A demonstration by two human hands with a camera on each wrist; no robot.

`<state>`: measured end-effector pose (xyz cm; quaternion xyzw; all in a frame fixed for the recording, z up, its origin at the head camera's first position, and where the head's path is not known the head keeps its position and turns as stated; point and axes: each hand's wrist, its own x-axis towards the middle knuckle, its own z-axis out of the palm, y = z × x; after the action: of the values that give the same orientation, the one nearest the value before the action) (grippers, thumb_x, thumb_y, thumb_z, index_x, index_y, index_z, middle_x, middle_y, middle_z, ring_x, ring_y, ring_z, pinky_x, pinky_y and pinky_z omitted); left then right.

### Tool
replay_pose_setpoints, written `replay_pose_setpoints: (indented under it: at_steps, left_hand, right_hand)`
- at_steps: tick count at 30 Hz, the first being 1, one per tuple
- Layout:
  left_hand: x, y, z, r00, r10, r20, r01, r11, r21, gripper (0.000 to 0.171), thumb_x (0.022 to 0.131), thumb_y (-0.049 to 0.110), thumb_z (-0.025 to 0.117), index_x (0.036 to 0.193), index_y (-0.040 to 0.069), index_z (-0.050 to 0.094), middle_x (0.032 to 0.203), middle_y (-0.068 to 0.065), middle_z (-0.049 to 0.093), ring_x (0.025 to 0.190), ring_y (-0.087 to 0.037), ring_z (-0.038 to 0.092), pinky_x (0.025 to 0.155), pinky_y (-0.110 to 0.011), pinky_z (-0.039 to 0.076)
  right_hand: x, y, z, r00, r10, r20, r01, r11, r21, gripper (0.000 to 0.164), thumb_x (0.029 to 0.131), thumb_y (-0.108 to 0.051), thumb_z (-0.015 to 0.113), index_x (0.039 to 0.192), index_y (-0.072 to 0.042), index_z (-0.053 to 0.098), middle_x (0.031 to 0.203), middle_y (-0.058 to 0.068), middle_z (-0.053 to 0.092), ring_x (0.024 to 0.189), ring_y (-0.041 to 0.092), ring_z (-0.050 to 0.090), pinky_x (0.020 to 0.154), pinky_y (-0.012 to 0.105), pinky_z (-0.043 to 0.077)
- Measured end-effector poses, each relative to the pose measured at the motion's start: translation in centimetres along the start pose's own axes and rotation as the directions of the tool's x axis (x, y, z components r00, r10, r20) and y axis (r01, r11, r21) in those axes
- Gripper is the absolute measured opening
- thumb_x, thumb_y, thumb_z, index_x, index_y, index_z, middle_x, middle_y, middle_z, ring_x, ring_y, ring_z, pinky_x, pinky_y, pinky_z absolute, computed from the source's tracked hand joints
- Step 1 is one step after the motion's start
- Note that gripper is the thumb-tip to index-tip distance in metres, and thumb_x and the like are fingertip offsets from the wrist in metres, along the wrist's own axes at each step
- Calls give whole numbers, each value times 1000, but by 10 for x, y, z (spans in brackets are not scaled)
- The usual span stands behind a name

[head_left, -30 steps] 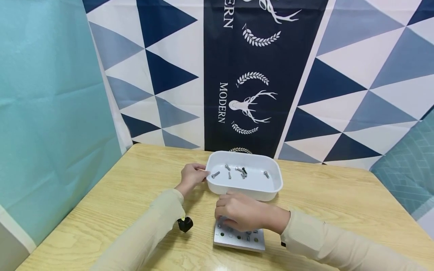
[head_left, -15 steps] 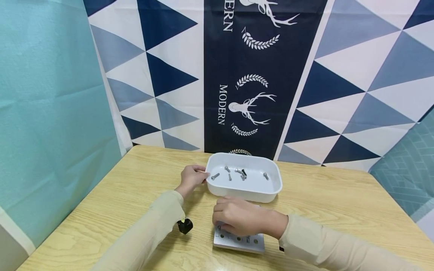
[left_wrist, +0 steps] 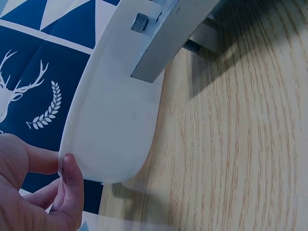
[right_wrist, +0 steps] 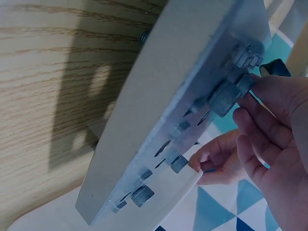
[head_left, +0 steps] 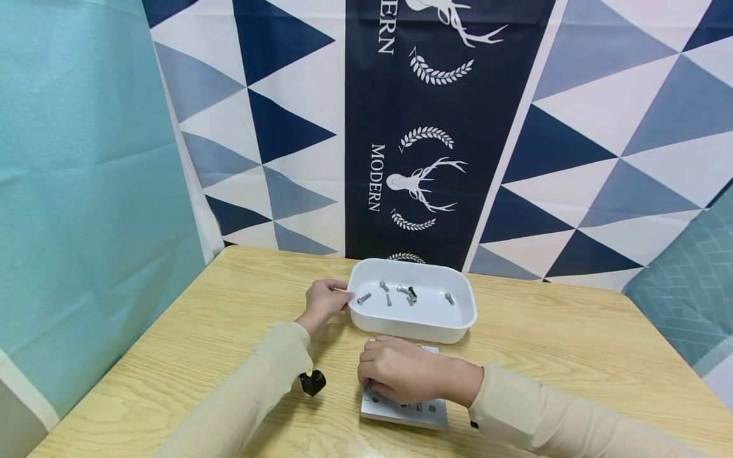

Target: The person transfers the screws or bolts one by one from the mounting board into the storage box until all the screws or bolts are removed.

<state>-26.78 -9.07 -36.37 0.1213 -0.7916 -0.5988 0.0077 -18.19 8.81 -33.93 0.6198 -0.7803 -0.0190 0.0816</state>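
Observation:
My left hand (head_left: 325, 299) pinches the left end of a white plastic tray (head_left: 413, 329) between thumb and fingers. In the left wrist view the thumb and fingertips of that hand (left_wrist: 43, 192) meet over the rim. My right hand (head_left: 403, 369) is over a silver metal plate (head_left: 401, 415) with holes and labels. Seen from the right wrist, the right hand (right_wrist: 276, 130) pinches a small socket-head screw (right_wrist: 244, 84) at the plate's face. A larger knurled screw head (right_wrist: 224, 97) stands beside it. Several other screws sit in the plate. My hand hides part of the plate from above.
Several loose screws (head_left: 412, 294), one dark, lie in the tray, just behind the plate. A black wrist camera (head_left: 312, 381) hangs at the left sleeve. The wooden table (head_left: 550, 337) ends at a patterned cloth backdrop (head_left: 412, 210).
My right hand has shifted slightly left and toward me over the plate, its fingers turning a little. The left hand stays on the tray rim, and the tray's screws have not moved.

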Motion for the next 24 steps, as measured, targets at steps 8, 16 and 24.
replay_pose_setpoints:
  at_steps: [8,16,24]
  left_hand:
    - [-1,2,0,1000,-11,-4,11,1000,-5,24,85,5,73,108,-2,71,92,-16,73,63,-9,65,74,-31,64]
    - [0,2,0,1000,-17,-8,17,1000,0,25,84,5,73,108,-2,71,93,-16,73,63,-9,64,74,-30,64]
    - [0,1,0,1000,-19,-6,19,1000,6,27,84,5,74,109,-2,70,91,-15,73,60,-7,62,72,-30,63]
  right_hand:
    - [0,-1,0,999,-30,-39,30,999,16,9,86,-12,71,86,-20,67,81,-12,64,79,4,55,74,15,48]
    - [0,-2,-2,999,-31,-40,32,999,35,11,83,-9,71,84,-19,66,79,-11,63,76,4,53,72,13,46]
    - [0,-3,-1,998,-43,-55,43,999,4,12,80,-9,72,83,-19,66,77,-11,62,75,4,52,72,14,45]
